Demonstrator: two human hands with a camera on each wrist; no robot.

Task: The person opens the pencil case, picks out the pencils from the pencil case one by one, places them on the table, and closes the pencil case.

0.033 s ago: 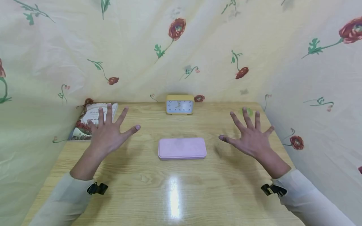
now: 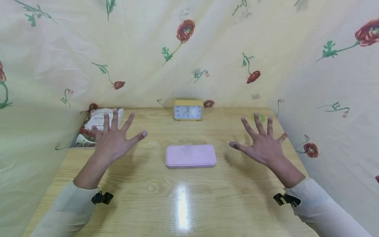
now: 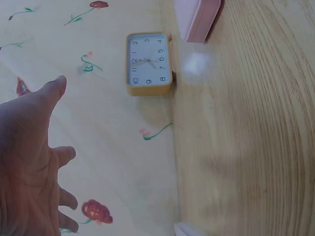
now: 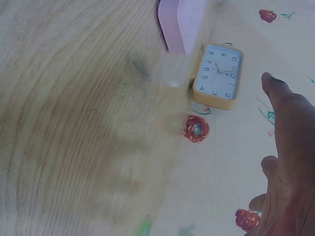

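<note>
Both hands hover over the table with fingers spread and nothing in them. My left hand (image 2: 113, 141) is left of a pink, flat, rounded case (image 2: 190, 156), its fingertips overlapping a booklet (image 2: 103, 120) in the head view. To the right of the case is my right hand (image 2: 263, 144), its fingers near a small green translucent thing (image 2: 259, 117) at the back. The case lies closed on the wood. Behind it, a yellow clock (image 2: 188, 110) stands upright; the left wrist view shows this clock (image 3: 148, 64) beyond the thumb, as does the right wrist view (image 4: 218, 74).
A pale cloth with red flowers (image 2: 142, 49) hangs behind the table and along both sides. The wooden table (image 2: 148, 204) has a bright light reflection near its front. A black clip (image 2: 102, 197) sits on the left sleeve, another clip (image 2: 286, 199) on the right one.
</note>
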